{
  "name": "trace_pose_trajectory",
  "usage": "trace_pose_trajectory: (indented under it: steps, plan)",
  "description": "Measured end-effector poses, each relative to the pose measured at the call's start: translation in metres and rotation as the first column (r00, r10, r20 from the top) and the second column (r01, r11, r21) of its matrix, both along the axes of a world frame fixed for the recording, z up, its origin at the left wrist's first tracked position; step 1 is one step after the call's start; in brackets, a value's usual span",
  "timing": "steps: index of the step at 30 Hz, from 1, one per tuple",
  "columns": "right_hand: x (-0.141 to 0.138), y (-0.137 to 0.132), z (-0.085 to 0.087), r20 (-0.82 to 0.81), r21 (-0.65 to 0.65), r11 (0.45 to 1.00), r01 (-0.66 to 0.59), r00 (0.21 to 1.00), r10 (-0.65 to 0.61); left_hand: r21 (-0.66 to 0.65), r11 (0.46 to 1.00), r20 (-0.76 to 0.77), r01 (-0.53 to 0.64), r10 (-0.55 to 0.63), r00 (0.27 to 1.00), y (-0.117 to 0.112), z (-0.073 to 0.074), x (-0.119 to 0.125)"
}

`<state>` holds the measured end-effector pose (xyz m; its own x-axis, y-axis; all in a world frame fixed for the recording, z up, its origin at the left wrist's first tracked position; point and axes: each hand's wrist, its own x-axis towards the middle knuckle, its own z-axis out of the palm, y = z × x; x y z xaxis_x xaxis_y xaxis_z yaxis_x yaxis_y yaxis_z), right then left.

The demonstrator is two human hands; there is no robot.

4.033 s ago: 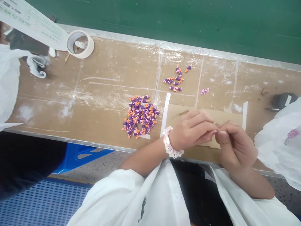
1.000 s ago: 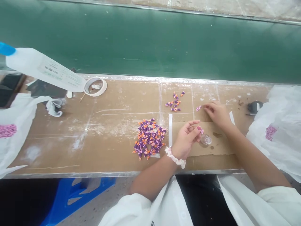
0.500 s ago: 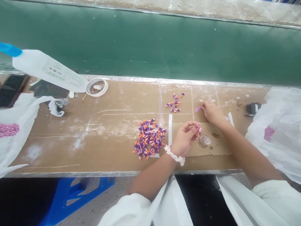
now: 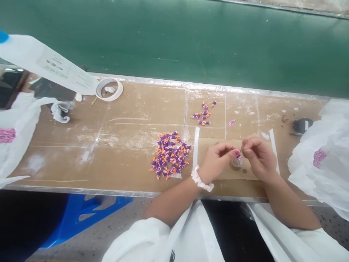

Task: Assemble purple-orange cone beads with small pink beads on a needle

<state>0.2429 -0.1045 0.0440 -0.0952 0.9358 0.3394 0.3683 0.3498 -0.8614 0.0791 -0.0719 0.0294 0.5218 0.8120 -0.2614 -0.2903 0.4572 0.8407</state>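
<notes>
Between the thumb and fingers of my left hand [image 4: 216, 162] is a small purple-and-pink clay figurine [image 4: 239, 157]. My right hand [image 4: 259, 158] is closed in a pinch right beside it; whatever is in those fingertips is too small to make out. Just below the figurine sits a small clear round dish [image 4: 237, 162] on a cardboard sheet [image 4: 226, 174]. To the left lies a heap of purple-and-orange figurines [image 4: 170, 154], and a smaller group of them [image 4: 203, 117] lies farther back. A little pile of pink-and-purple bits [image 4: 232, 122] rests beyond my hands.
A white bottle [image 4: 54, 65] with a blue cap and a tape roll [image 4: 119, 91] are at the back left. White plastic bags with pink bits lie at the left [image 4: 21, 142] and right [image 4: 327, 134]. A black object [image 4: 302, 126] is near the right bag.
My right hand has come back from the pile of pink-and-purple bits to beside the figurine in my left hand. The view has shifted slightly.
</notes>
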Motion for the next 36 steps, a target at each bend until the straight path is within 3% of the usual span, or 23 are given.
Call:
trace_pose_trajectory:
  steps: [4,10,13,16,22,26,30,36]
  plan:
    - [0.0,-0.007,-0.002,0.153,0.057,0.998,-0.007,0.988,-0.002,-0.003,0.998,0.037,0.056,-0.056,0.998,-0.003,-0.001,-0.001]
    - [-0.001,-0.01,0.002,0.348,0.286,0.958,-0.022,0.934,-0.083,0.009,0.999,0.036,0.045,-0.045,0.998,-0.001,0.008,-0.005]
    - [-0.002,-0.01,0.006,0.303,0.327,0.945,-0.003,0.948,-0.102,-0.002,0.997,0.08,0.078,-0.078,0.994,-0.001,0.011,-0.006]
    - [-0.005,-0.012,0.009,0.208,0.259,0.965,0.03,0.974,-0.087,0.024,0.996,0.113,0.087,-0.089,0.99,-0.003,0.011,-0.006]
    - [-0.01,-0.017,0.011,0.049,0.148,0.983,0.109,0.992,-0.117,0.218,0.975,0.033,0.035,-0.043,0.999,-0.008,0.008,-0.005]
    - [-0.01,-0.017,0.011,0.084,0.144,0.984,0.104,0.99,-0.117,0.41,0.912,-0.091,0.017,0.022,0.996,-0.007,0.008,-0.006]
    - [-0.008,-0.015,0.013,0.121,0.141,0.985,0.097,0.986,-0.114,0.58,0.814,-0.198,0.029,0.106,0.975,-0.004,0.009,-0.007]
    - [-0.009,-0.017,0.014,0.086,0.098,0.99,0.104,0.99,-0.112,0.743,0.669,-0.177,0.009,0.184,0.967,-0.004,0.007,-0.006]
